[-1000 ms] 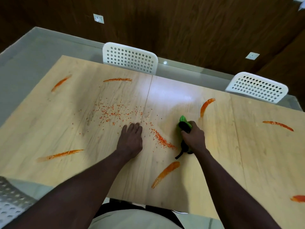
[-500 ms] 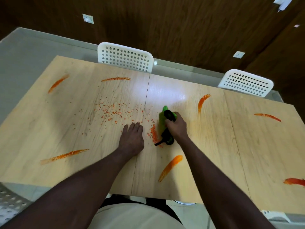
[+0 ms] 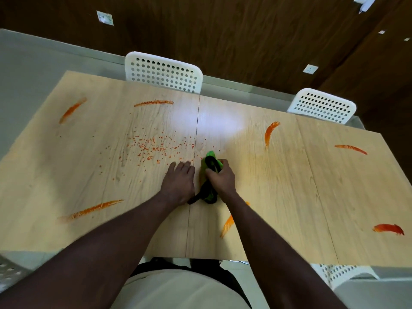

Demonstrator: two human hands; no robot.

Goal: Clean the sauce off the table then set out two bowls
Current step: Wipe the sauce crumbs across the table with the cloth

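A light wooden table (image 3: pixel 278 197) carries several orange sauce streaks, among them one far left (image 3: pixel 72 109), one near left (image 3: pixel 91 210) and one near right (image 3: pixel 389 229). Orange crumbs (image 3: pixel 153 149) lie scattered left of the middle seam. My right hand (image 3: pixel 220 178) presses a green and black cloth (image 3: pixel 209 162) onto the table at the seam. My left hand (image 3: pixel 178 181) lies flat on the table just left of the cloth, holding nothing. A sauce streak (image 3: pixel 227 224) is partly hidden under my right forearm. No bowls are in view.
Two white perforated chairs (image 3: pixel 163 72) (image 3: pixel 322 105) stand at the far side of the table. Parts of other white chairs (image 3: pixel 334 273) (image 3: pixel 9 270) show at the near corners. A dark wooden wall runs behind.
My right hand has dragged the cloth leftward to the seam, next to my left hand. The crumb pile and smear near the cloth are gone. The left hand stayed put.
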